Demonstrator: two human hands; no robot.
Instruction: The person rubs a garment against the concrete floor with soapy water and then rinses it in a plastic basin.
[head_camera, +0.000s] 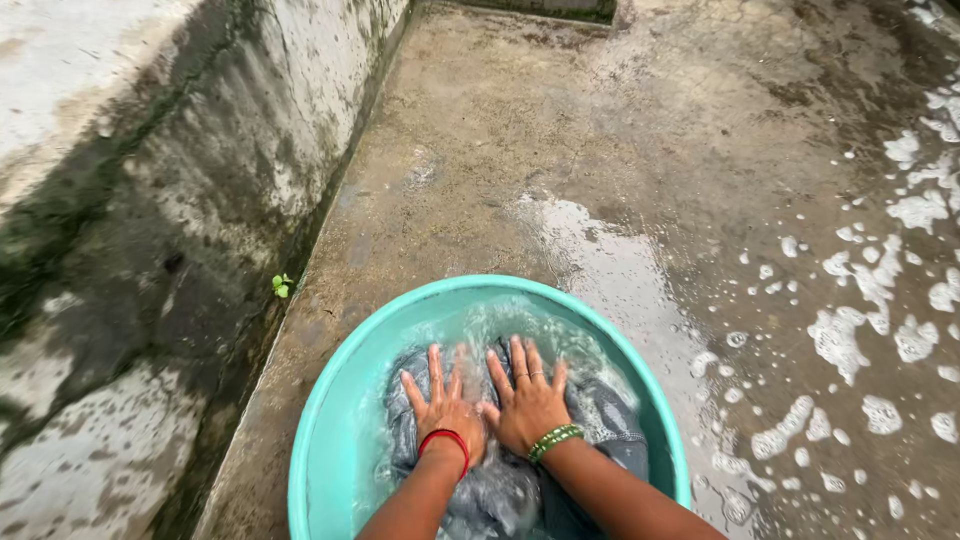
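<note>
A round teal basin (330, 420) sits on wet concrete at the bottom of the view, filled with water and a dark grey wet garment (610, 415). My left hand (443, 402) lies flat on the cloth with fingers spread, a red bangle at the wrist. Right beside it, my right hand (527, 396) presses palm-down on the same cloth, fingers apart, with rings and green bangles. Water ripples and splashes around both hands. Neither hand grips the garment; both push it down into the water.
A stained, mossy concrete wall (150, 230) runs along the left, with a small green sprout (282, 285) at its base. The concrete floor (560, 130) is wet, and white soap foam patches (880, 320) are scattered across the right side.
</note>
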